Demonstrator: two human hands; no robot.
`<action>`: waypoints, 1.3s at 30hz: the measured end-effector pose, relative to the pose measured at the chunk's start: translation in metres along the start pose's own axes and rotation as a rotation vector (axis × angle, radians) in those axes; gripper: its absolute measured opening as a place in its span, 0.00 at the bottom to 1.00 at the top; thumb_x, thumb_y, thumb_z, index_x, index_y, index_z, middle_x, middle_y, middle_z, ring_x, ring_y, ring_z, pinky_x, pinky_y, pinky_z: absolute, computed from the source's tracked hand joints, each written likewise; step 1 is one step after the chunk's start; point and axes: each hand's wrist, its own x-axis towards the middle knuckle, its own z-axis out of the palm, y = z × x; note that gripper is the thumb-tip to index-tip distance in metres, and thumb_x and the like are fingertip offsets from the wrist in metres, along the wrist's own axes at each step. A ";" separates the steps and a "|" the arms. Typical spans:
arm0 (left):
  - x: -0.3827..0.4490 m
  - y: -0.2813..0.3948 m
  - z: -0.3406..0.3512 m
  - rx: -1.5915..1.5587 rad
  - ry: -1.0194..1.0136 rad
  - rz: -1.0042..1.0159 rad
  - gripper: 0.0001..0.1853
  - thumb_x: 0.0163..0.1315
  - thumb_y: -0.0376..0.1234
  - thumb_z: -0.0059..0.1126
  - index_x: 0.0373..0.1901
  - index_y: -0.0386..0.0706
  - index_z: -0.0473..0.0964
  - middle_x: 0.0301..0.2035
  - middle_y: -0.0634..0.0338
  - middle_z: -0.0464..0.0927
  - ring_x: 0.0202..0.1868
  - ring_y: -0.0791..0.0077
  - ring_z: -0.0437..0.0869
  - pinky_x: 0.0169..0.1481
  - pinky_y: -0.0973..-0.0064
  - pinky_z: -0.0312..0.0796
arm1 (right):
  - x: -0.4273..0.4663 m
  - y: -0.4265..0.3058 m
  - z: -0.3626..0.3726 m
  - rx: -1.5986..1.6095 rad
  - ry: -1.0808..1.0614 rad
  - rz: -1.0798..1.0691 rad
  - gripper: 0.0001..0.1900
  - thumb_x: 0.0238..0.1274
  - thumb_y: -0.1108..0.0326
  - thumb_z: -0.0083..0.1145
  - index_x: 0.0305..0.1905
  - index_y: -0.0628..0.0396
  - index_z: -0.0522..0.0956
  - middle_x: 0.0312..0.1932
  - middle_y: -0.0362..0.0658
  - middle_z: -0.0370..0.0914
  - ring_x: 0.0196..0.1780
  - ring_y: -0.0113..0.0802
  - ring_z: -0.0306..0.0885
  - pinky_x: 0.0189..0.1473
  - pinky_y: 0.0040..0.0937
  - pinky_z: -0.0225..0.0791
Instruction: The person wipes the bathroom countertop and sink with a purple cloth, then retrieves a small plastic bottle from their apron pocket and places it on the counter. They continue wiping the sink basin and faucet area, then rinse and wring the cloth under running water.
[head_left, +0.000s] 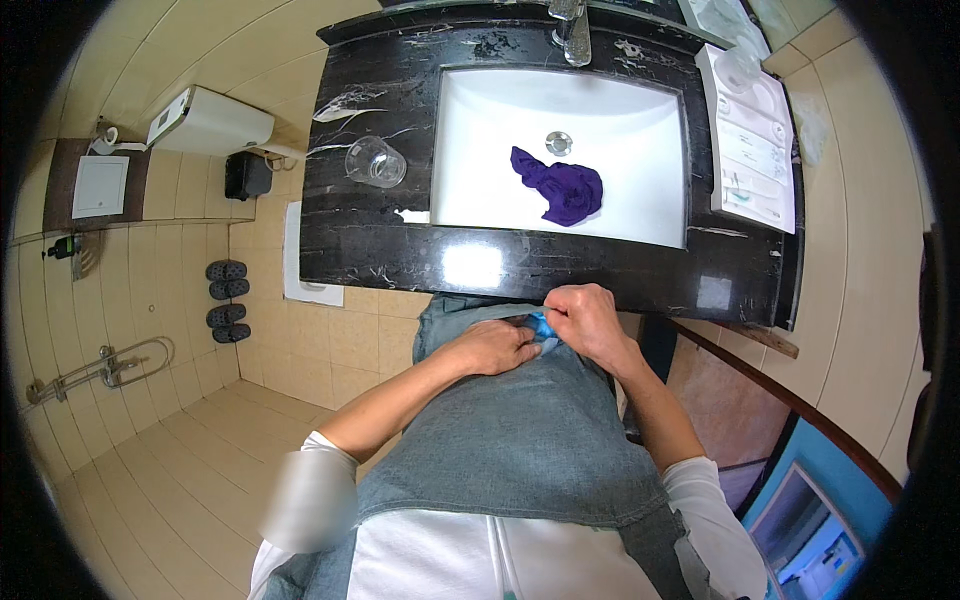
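Note:
My right hand (589, 319) pinches the raised edge of an opening, likely a pocket, in the grey fabric apron (510, 442) I wear. Beside it, my left hand (491, 349) lies over the same opening, its fingertips against or just inside it; what they hold is hidden. Something bright blue (541, 325) shows between my hands, mostly covered by the fabric. In front of me, a crumpled purple cloth (568, 191) lies in the white washbasin (480, 150), below the metal drain (559, 143).
A chrome faucet (576, 34) stands behind the basin. The black stone countertop (375, 247) carries a clear glass (375, 163) on the left and a white tray (754, 150) on the right. Further left are a toilet (214, 121) and dark slippers (227, 300) by the wall.

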 end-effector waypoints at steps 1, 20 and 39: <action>-0.001 0.005 -0.004 -0.009 -0.014 -0.033 0.25 0.73 0.51 0.41 0.48 0.39 0.77 0.44 0.42 0.81 0.50 0.45 0.81 0.55 0.52 0.71 | 0.001 0.000 -0.001 0.003 -0.004 0.005 0.03 0.47 0.75 0.58 0.26 0.62 0.79 0.21 0.50 0.76 0.25 0.46 0.77 0.27 0.40 0.68; 0.031 -0.012 0.017 0.086 0.174 -0.188 0.11 0.57 0.28 0.51 0.40 0.35 0.77 0.39 0.43 0.83 0.42 0.46 0.85 0.44 0.51 0.76 | 0.003 0.009 0.008 -0.010 -0.027 0.029 0.02 0.45 0.75 0.58 0.25 0.62 0.79 0.19 0.50 0.75 0.22 0.45 0.76 0.27 0.40 0.67; -0.036 -0.011 0.013 -0.589 0.929 0.125 0.03 0.60 0.27 0.62 0.34 0.37 0.79 0.32 0.60 0.82 0.36 0.75 0.83 0.40 0.77 0.75 | 0.006 0.009 -0.002 -0.099 -0.068 -0.078 0.02 0.46 0.75 0.58 0.24 0.60 0.78 0.19 0.48 0.74 0.23 0.44 0.77 0.27 0.39 0.69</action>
